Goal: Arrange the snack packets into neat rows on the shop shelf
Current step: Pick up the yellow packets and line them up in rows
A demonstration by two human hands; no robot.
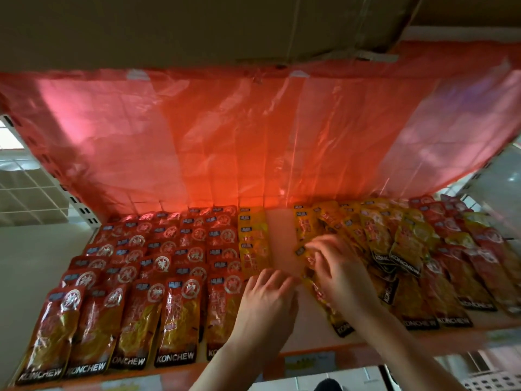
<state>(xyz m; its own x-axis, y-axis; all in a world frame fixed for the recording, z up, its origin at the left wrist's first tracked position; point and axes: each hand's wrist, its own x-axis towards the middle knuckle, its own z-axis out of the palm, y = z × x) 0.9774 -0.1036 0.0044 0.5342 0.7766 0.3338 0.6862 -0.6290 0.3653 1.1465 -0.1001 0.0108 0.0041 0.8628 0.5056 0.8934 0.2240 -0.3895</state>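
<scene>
Red snack packets (pixel 158 280) lie in neat overlapping rows on the left half of the shelf (pixel 282 238). A short column of yellow packets (pixel 253 244) sits beside them. To the right, yellow packets (pixel 366 238) and red ones (pixel 465 266) lie in a loose jumble. My left hand (pixel 267 303) rests flat, fingers spread, on the bare strip of shelf by the red rows. My right hand (pixel 335 266), blurred, has its fingers curled on a yellow packet (pixel 327 303) at the edge of the jumble.
A red plastic sheet (pixel 253 136) hangs behind the shelf. A cardboard box (pixel 169 26) sits overhead. The orange front edge of the shelf (pixel 304 359) carries price labels. A white wire rack (pixel 31 190) stands at the left.
</scene>
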